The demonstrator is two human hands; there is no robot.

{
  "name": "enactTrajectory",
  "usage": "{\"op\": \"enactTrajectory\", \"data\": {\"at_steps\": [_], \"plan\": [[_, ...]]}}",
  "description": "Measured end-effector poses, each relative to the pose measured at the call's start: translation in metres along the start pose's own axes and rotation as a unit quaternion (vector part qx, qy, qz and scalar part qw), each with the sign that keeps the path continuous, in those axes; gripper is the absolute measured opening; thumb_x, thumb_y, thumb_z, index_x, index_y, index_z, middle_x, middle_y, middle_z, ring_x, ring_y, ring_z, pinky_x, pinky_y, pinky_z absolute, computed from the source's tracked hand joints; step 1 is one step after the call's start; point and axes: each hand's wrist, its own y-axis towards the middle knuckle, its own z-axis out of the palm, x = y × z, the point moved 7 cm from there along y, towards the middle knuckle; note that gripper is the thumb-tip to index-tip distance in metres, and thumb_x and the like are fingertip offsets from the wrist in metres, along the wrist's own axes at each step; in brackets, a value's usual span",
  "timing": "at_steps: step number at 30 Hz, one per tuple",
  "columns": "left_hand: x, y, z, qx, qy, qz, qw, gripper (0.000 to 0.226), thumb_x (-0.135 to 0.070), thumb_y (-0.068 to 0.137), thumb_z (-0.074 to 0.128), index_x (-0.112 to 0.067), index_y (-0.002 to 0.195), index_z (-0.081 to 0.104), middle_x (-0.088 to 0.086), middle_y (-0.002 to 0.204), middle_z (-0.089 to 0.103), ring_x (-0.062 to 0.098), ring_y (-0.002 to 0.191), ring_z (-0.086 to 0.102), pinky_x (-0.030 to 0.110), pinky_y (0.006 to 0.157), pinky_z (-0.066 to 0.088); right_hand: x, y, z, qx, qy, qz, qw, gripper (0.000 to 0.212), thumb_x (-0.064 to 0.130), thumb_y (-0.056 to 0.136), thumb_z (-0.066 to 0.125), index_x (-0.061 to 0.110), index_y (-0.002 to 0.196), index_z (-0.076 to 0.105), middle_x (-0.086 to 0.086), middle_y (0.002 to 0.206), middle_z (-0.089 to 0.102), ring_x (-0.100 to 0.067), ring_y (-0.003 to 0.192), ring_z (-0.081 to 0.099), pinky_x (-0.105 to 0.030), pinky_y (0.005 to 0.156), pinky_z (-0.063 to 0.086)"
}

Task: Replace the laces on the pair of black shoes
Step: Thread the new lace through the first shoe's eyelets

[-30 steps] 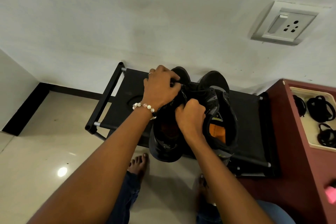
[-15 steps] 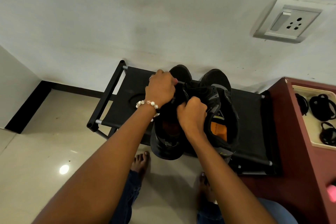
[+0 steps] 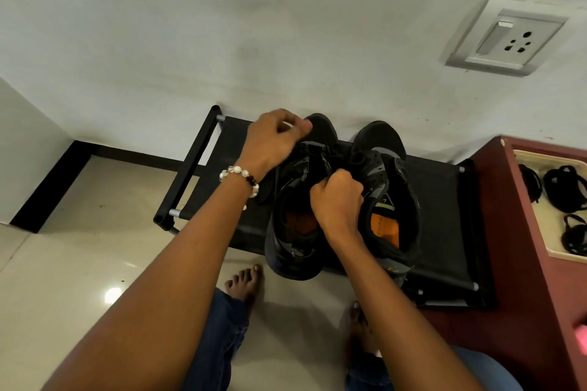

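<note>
Black lace (image 3: 305,149) between curled fingers (image 3: 336,182)

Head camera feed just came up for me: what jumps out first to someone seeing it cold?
Two bare forearms reach in from the bottom to a pair of black shoes with orange insoles, standing side by side on a low black rack against the wall. The left hand, wearing a bead bracelet, is raised by the left shoe's toe, while the right hand is fisted at its lacing area. A white wall socket sits upper right.

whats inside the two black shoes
Orange insoles show inside both: the left shoe and the right shoe. The right hand covers part of the left shoe's opening.
</note>
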Motion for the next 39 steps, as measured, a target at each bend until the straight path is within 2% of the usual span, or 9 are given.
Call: {"op": "enactTrajectory", "data": {"at_steps": [4,11,16,19,22,24,27,32,39], "plan": [[-0.003,-0.005,0.025,0.069,0.248,0.08,0.963,0.023,-0.037,0.081,0.074,-0.024,0.1,0.076,-0.003,0.101,0.072,0.012,0.093,0.065,0.028,0.084,0.052,0.0,-0.001,0.001,0.007,-0.002,-0.002,1.0,0.013,0.011,0.096,0.048,0.001,0.094,0.054,-0.01,0.087,0.055,-0.025,0.073,0.051,-0.029,0.058,0.034],[-0.011,-0.008,0.025,-0.002,0.28,0.099,0.955,0.016,-0.027,0.092,0.062,-0.017,0.096,0.075,0.001,0.097,0.071,0.02,0.089,0.065,0.034,0.077,0.052,-0.001,-0.001,0.001,0.007,-0.004,-0.003,1.0,0.011,0.01,0.094,0.048,0.006,0.084,0.048,-0.011,0.086,0.057,-0.029,0.078,0.058,-0.024,0.049,0.029],[0.004,0.0,0.005,-0.064,-0.08,-0.041,0.994,0.018,-0.02,0.099,0.052,-0.016,0.091,0.068,-0.001,0.083,0.067,0.018,0.086,0.064,0.028,0.075,0.051,-0.001,-0.002,0.001,0.007,0.006,0.007,1.0,0.015,0.01,0.094,0.048,-0.001,0.098,0.057,-0.016,0.097,0.063,-0.035,0.088,0.062,-0.029,0.063,0.036],[0.003,0.0,-0.007,-0.084,-0.453,-0.092,0.883,0.023,-0.022,0.104,0.041,-0.014,0.087,0.055,0.002,0.073,0.066,0.026,0.076,0.069,0.037,0.071,0.055,-0.001,-0.001,0.002,0.008,0.012,0.008,1.0,0.015,0.008,0.095,0.047,-0.002,0.096,0.058,-0.016,0.093,0.063,-0.032,0.082,0.062,-0.028,0.057,0.035],[0.002,-0.002,-0.018,-0.092,-0.57,-0.094,0.811,0.024,-0.025,0.104,0.042,-0.012,0.085,0.052,0.001,0.059,0.053,0.015,0.047,0.048,0.033,0.06,0.054,-0.001,-0.001,0.001,0.006,0.012,0.012,1.0,0.016,0.009,0.095,0.048,-0.002,0.098,0.059,-0.015,0.094,0.064,-0.026,0.075,0.058,-0.023,0.051,0.034],[0.002,-0.004,-0.022,-0.089,-0.464,-0.085,0.877,0.018,-0.022,0.1,0.05,-0.013,0.085,0.057,-0.002,0.056,0.048,0.01,0.042,0.036,0.026,0.05,0.042,-0.001,-0.001,0.001,0.006,0.013,0.015,1.0,0.018,0.01,0.096,0.048,-0.002,0.102,0.059,-0.015,0.098,0.064,-0.027,0.081,0.061,-0.025,0.055,0.038],[-0.01,-0.004,-0.016,-0.054,-0.102,0.029,0.993,0.007,-0.027,0.09,0.066,-0.021,0.087,0.069,-0.01,0.064,0.059,0.004,0.05,0.049,0.023,0.051,0.044,-0.001,-0.001,0.001,0.009,0.014,0.018,1.0,0.018,0.01,0.096,0.048,-0.002,0.105,0.059,-0.016,0.1,0.064,-0.031,0.09,0.064,-0.028,0.063,0.04],[-0.015,-0.014,0.03,0.067,0.316,0.089,0.942,0.018,-0.039,0.084,0.07,-0.027,0.097,0.075,-0.002,0.107,0.063,0.02,0.092,0.064,0.036,0.08,0.054,-0.002,-0.001,0.001,0.014,-0.004,0.017,1.0,0.019,0.014,0.097,0.048,0.001,0.105,0.059,-0.015,0.1,0.063,-0.031,0.09,0.062,-0.027,0.06,0.035],[-0.016,-0.012,0.039,0.046,0.359,0.086,0.928,0.025,-0.027,0.094,0.057,-0.005,0.089,0.069,0.01,0.107,0.054,0.029,0.091,0.059,0.039,0.077,0.051,-0.002,-0.001,0.002,0.014,0.003,0.014,1.0,0.017,0.015,0.096,0.049,0.002,0.1,0.059,-0.014,0.097,0.064,-0.03,0.086,0.062,-0.029,0.061,0.038]]}}
